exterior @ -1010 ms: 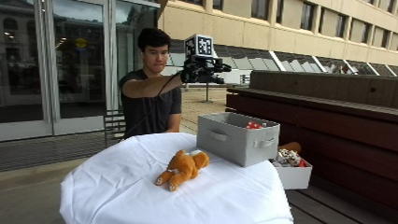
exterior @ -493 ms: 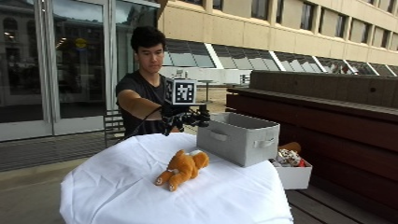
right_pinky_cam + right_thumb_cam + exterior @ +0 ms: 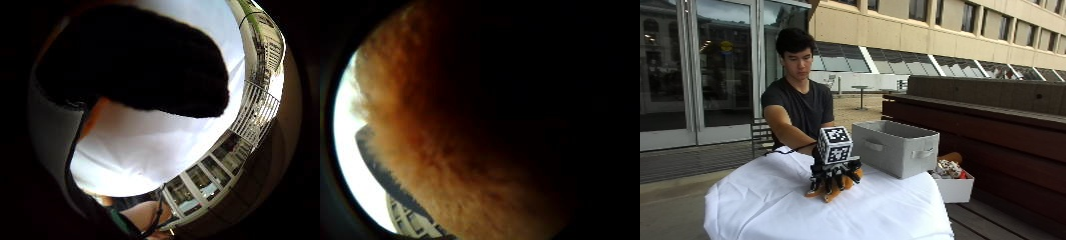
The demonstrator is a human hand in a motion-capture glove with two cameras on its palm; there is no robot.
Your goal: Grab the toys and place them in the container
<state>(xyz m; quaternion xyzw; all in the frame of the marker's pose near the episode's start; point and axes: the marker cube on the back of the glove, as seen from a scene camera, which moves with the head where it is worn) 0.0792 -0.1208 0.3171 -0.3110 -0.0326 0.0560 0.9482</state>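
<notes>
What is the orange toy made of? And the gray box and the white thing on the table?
The orange toy under the gloved right hand looks like soft plush: the thumb-side palm view shows fuzzy fur. The gray box seems to be fabric over stiff sides, matte, with sewn loop handles. The white cover on the table looks like thin cloth, since it wrinkles and drapes.

The table (image 3: pixel 760 210) is draped in smooth, matt white cloth that falls in soft folds. Under the black-gloved right hand (image 3: pixel 834 176), the orange toy (image 3: pixel 854 177) looks fuzzy plush, its pile plain in the thumb-side palm view. The grey container (image 3: pixel 893 148), far right, seems matt woven fabric with cloth handles.
</notes>
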